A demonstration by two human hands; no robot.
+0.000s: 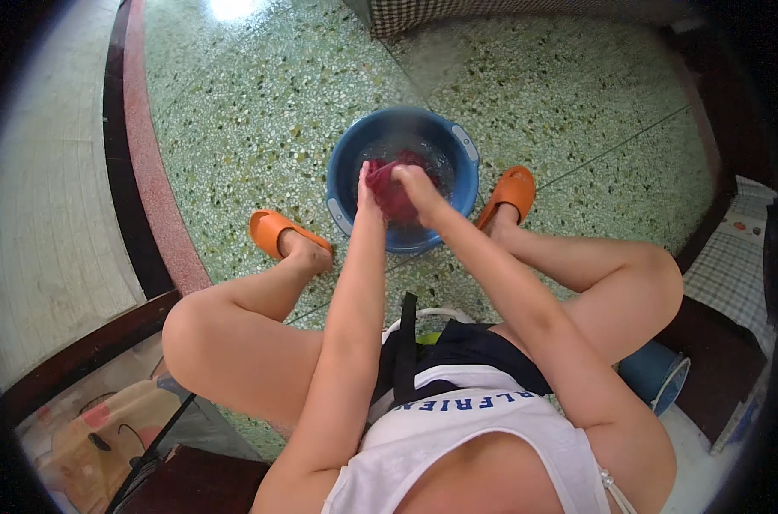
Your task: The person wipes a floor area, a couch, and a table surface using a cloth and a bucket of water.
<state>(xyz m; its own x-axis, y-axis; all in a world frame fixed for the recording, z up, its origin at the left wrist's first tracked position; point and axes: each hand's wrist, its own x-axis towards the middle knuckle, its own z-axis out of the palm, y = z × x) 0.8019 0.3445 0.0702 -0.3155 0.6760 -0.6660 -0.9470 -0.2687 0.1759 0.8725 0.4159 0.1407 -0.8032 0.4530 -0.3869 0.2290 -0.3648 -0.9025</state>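
Note:
A wet dark-red cloth [395, 199] is stretched between my two hands over a round blue plastic basin [339, 157]. My left hand [367, 186] is seen edge-on at the cloth's left side, its fingers mostly hidden, with the fabric bunched against the palm. On the other side, my right hand [416, 183] grips the cloth with its fingers curled and the thumb on top. More red fabric lies behind the hands in the basin, in water [450, 170] that looks foamy or rippled. Both hands are inside the outline of the rim.
Orange slippers [273, 232] [516, 193] on my feet flank the basin on a green terrazzo floor [267, 115]. A blue bucket-like container [652, 376] is by my right thigh. Dark wooden furniture [703, 360] stands at right; a red border strip [151, 173] runs along the left.

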